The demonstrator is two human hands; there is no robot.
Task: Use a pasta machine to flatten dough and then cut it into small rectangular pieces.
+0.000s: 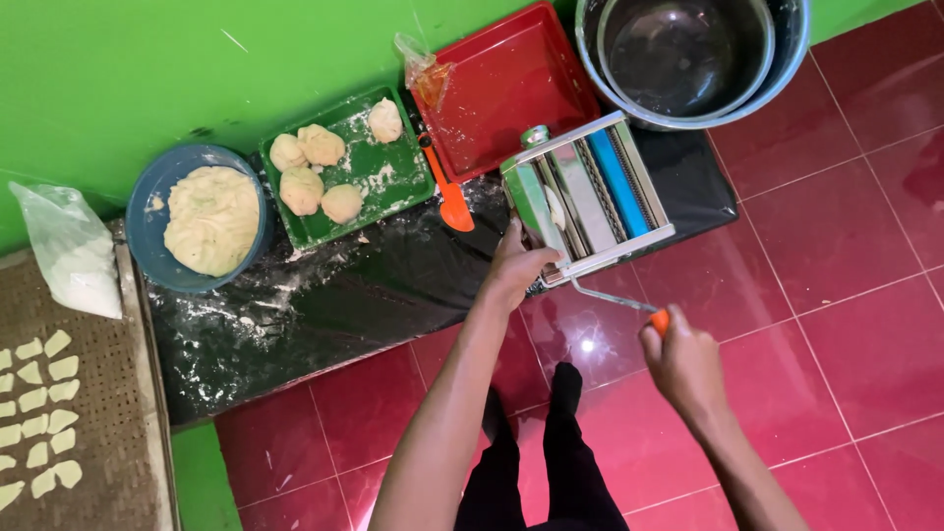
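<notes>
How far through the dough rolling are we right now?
Done: cut dough pieces lie in rows on the brown mat. In hand: the left hand steadies the pasta roller while the right hand grips its crank handle. Left: five dough balls wait on the green tray, and a big dough mass fills the blue bowl.

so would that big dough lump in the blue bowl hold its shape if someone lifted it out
Probably not: the pale dough mass in the round blue bowl looks soft, slumped and lumpy, so it would likely sag. It may also stick, given flour dusted over the black sheet.
</notes>
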